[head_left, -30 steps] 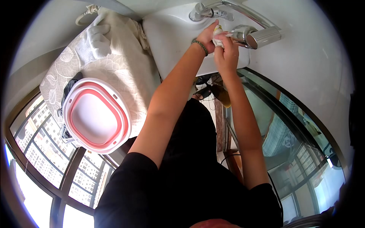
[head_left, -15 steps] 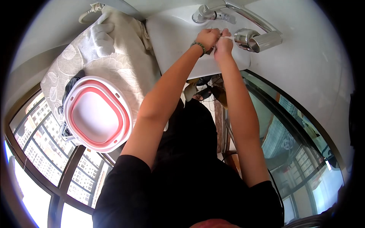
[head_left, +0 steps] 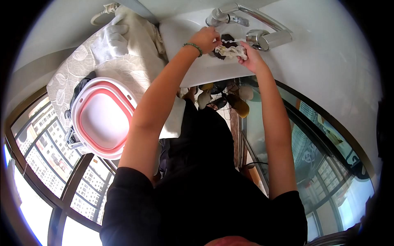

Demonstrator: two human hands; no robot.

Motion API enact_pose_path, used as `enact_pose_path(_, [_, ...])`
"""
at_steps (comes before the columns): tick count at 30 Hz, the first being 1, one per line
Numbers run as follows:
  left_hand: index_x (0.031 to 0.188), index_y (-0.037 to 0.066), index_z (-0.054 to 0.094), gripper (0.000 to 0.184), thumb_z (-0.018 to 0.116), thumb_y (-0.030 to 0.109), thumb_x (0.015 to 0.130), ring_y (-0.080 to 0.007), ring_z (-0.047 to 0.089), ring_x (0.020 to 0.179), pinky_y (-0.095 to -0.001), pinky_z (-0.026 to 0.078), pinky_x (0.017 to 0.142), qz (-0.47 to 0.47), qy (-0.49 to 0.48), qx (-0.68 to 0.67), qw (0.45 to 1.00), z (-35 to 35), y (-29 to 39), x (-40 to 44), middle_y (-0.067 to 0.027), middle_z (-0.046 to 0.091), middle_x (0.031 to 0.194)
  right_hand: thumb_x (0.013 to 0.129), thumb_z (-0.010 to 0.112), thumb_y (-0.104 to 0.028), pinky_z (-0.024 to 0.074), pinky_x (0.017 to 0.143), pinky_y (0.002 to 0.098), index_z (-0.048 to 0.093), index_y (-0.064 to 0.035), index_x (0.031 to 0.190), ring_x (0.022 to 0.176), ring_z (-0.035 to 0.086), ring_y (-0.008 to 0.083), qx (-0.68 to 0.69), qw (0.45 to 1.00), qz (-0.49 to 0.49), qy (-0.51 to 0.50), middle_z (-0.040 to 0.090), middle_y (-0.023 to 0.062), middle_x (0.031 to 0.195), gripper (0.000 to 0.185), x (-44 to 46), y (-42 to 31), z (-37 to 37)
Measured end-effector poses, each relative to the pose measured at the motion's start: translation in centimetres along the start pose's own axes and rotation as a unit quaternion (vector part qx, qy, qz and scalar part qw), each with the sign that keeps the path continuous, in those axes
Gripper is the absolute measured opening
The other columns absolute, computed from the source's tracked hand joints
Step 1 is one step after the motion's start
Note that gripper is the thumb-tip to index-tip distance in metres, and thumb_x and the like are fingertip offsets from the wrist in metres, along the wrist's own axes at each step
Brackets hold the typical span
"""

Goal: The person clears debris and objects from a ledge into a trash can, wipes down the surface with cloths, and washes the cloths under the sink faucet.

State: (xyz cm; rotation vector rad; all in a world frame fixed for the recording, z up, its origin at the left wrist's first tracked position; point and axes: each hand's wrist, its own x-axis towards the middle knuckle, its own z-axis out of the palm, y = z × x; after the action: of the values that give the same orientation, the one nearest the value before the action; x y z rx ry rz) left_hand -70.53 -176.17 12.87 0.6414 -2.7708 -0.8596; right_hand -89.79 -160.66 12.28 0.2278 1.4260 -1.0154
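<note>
Over the white sink point(head_left: 180, 39), a wet-looking, crumpled cream strip of cloth point(head_left: 232, 52) stretches between my two hands. Its frilly edge looks like lace. A dark piece of cloth point(head_left: 228, 39) shows behind and below it; whether the two are joined I cannot tell. My left hand point(head_left: 206, 39), with a beaded bracelet above it, pinches the left end. At the right end, my right hand point(head_left: 252, 58) has its fingers closed on the cream cloth. The chrome faucet point(head_left: 219, 17) stands just beyond my hands.
A pink and white collapsible basin point(head_left: 104, 119) rests at left on a patterned cloth cover point(head_left: 137, 69), near a white glove point(head_left: 111, 43). A chrome spout point(head_left: 277, 40) juts out beside my right hand. Glass panels point(head_left: 320, 151) lie at right, windows point(head_left: 53, 139) at left.
My hands were close together around the bunched cloth and have moved apart, left hand leftward, right hand rightward and lower. The cream strip and dark cloth now show between them.
</note>
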Motion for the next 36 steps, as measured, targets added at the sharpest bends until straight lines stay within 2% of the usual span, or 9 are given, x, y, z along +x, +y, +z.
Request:
enact_pose_path(6, [0.101,0.006,0.064,0.026,0.071,0.026,0.086,-0.0269,0.065,0.096,-0.0376,0.051,0.084,-0.027,-0.032,-0.231,0.972,4.0,2.2,-1.0,-0.0107,0.067,0.110,0.093,0.064,-0.042,0.0462,0.062,0.0296,0.056,-0.0095,0.099,0.071,0.054,0.0181,0.086,0.993,0.040,-0.063,0.059,0.0053,0.088,0.034,-0.2,1.3,-1.3])
enact_pose_path(11, [0.099,0.005,0.062,0.025,0.069,0.027,0.090,-0.0109,0.063,0.080,-0.0280,0.050,0.072,-0.174,-0.111,-0.428,0.880,4.3,2.9,-0.5,-0.0025,0.068,0.088,0.094,0.064,-0.038,0.0415,0.065,0.0257,0.058,-0.0087,0.103,0.076,0.051,0.0156,0.108,0.974,-0.024,-0.197,0.058,0.0032,0.092,0.031,-2.4,0.7,-1.0])
enact_pose_path(15, [0.094,0.011,0.062,0.019,0.065,0.030,0.094,-0.0048,0.056,0.076,-0.0242,0.047,0.071,-0.229,-0.111,-0.528,0.811,3.5,1.7,-0.4,0.0049,0.062,0.082,0.091,0.070,-0.031,0.0371,0.064,0.0247,0.059,-0.0122,0.096,0.073,0.046,0.0099,-0.148,0.973,-0.141,-0.105,0.054,-0.0027,0.085,0.022,-4.6,-0.9,0.3])
enact_pose_path(20, [0.092,0.014,0.061,0.021,0.061,0.034,0.095,-0.0054,0.056,0.083,-0.0227,0.044,0.082,-0.276,-0.074,-0.625,0.726,1.7,1.0,-0.3,0.0050,0.061,0.088,0.083,0.077,-0.030,0.0390,0.059,0.0244,0.060,-0.0094,0.089,0.065,0.045,0.0080,-0.191,0.972,-0.136,-0.029,0.053,-0.0036,0.075,0.027,-2.9,-1.0,-0.9])
enact_pose_path(26, [0.084,0.011,0.061,0.026,0.059,0.032,0.097,-0.0049,0.045,0.069,-0.0221,0.038,0.064,-0.288,0.141,-0.628,0.709,1.8,-0.4,0.1,0.0065,0.054,0.075,0.075,0.082,-0.024,0.0444,0.065,0.0265,0.062,-0.0050,0.093,0.071,0.052,0.0097,-0.273,0.947,-0.165,0.031,0.060,-0.0011,0.079,0.033,-5.0,-2.5,-0.8])
enact_pose_path(29, [0.090,0.006,0.059,0.029,0.057,0.033,0.098,-0.0060,0.045,0.066,-0.0237,0.040,0.062,-0.307,0.131,-0.512,0.791,1.1,-1.0,-0.8,0.0044,0.056,0.076,0.075,0.081,-0.022,0.0455,0.070,0.0282,0.063,-0.0022,0.099,0.076,0.055,0.0108,-0.326,0.930,-0.156,0.064,0.063,0.0006,0.085,0.036,-7.2,-3.9,0.4])
enact_pose_path(32, [0.096,0.002,0.056,0.034,0.061,0.035,0.096,-0.0069,0.047,0.065,-0.0254,0.043,0.061,-0.300,0.151,-0.512,0.791,1.9,-1.1,-1.1,0.0024,0.057,0.077,0.078,0.079,-0.022,0.0462,0.077,0.0291,0.064,0.0003,0.101,0.084,0.059,0.0134,-0.392,0.888,-0.200,0.133,0.066,0.0023,0.090,0.036,-5.2,-3.6,-0.3])
enact_pose_path(35, [0.101,0.002,0.056,0.036,0.065,0.036,0.094,-0.0068,0.054,0.072,-0.0238,0.046,0.066,-0.232,0.059,-0.366,0.899,1.3,-0.1,-1.4,-0.0009,0.062,0.083,0.081,0.074,-0.022,0.0479,0.080,0.0304,0.065,0.0017,0.097,0.088,0.063,0.0168,-0.186,0.940,-0.275,0.084,0.068,0.0034,0.088,0.030,-4.8,-3.6,-0.3])
enact_pose_path(36, [0.101,0.000,0.057,0.039,0.071,0.035,0.089,-0.0071,0.054,0.071,-0.0252,0.047,0.065,-0.218,0.079,-0.432,0.872,2.0,0.1,-1.3,-0.0023,0.063,0.083,0.083,0.072,-0.021,0.0486,0.081,0.0310,0.066,0.0019,0.095,0.089,0.064,0.0180,-0.066,0.953,-0.292,0.044,0.068,0.0036,0.087,0.027,-5.0,-3.5,-0.2])
